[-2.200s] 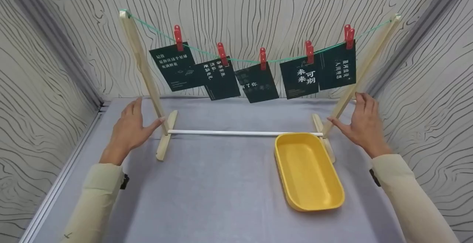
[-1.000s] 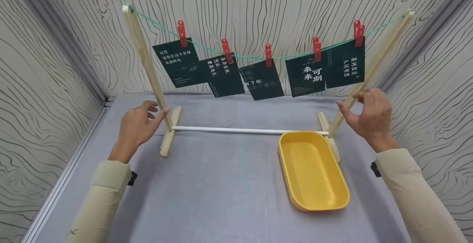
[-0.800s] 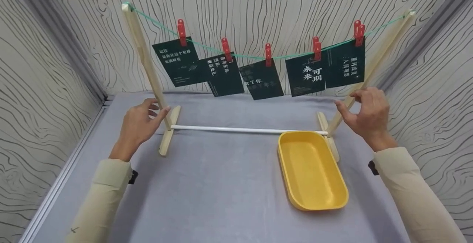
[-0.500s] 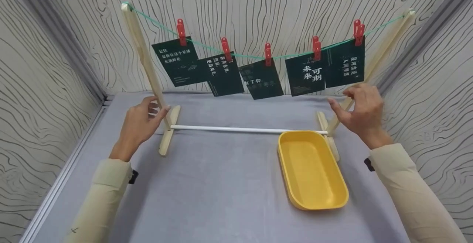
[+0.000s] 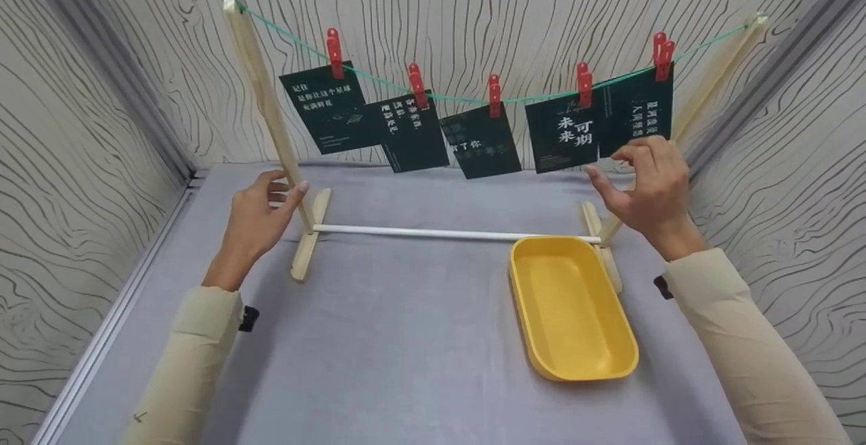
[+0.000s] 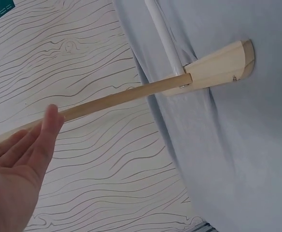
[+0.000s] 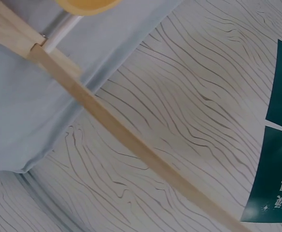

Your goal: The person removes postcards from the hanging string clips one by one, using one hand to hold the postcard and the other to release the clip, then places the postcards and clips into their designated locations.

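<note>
Several dark green cards hang by red clothespins from a green string (image 5: 467, 101) tied between two wooden posts. My left hand (image 5: 260, 218) is at the left wooden post (image 5: 267, 100), fingers curled behind it and thumb along its front; in the left wrist view the thumb crosses the post. My right hand (image 5: 649, 191) is raised before the rightmost card (image 5: 629, 110), thumb and index finger apart, nothing between them. In the head view the fingers cover that card's lower edge; contact cannot be told. A red clothespin (image 5: 663, 56) tops this card. The right wrist view leaves the right hand out.
A yellow tray (image 5: 519, 310) stands at the right foot of the frame, overlapping the end of a white rod (image 5: 419, 232) that joins the two feet. Grey cloth (image 5: 379, 337) covers the table. Wood-grain patterned panels (image 5: 433, 12) rise at the back and sides.
My left hand has closed in on the left post, its fingers curling. My right hand has left the right post, moving up and left to the rightmost card. The view has shifted slightly.
</note>
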Demonstrator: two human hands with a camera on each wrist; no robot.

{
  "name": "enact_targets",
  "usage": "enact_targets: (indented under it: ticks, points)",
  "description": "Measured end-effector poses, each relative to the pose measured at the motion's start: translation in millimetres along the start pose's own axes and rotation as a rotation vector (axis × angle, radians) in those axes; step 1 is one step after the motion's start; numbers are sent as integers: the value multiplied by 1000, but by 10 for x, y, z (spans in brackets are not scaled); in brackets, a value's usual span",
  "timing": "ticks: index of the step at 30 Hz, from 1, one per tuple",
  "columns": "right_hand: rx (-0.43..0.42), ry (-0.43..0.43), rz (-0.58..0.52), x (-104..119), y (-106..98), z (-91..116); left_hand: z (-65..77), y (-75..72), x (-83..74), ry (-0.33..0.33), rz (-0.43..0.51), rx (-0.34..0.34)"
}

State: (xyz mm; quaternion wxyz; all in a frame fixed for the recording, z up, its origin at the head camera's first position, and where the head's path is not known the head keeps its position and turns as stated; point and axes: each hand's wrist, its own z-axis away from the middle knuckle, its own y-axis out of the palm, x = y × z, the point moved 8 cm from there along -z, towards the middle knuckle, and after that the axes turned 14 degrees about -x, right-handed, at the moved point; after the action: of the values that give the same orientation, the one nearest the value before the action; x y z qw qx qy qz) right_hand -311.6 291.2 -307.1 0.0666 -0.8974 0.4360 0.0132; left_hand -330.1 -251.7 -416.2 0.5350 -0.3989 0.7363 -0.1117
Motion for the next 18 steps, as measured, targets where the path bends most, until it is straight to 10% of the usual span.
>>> enact_targets:
  ticks: [18]
  points:
    - [57,-92,-94,323,228,-323,28,133,-53,-29,25,35]
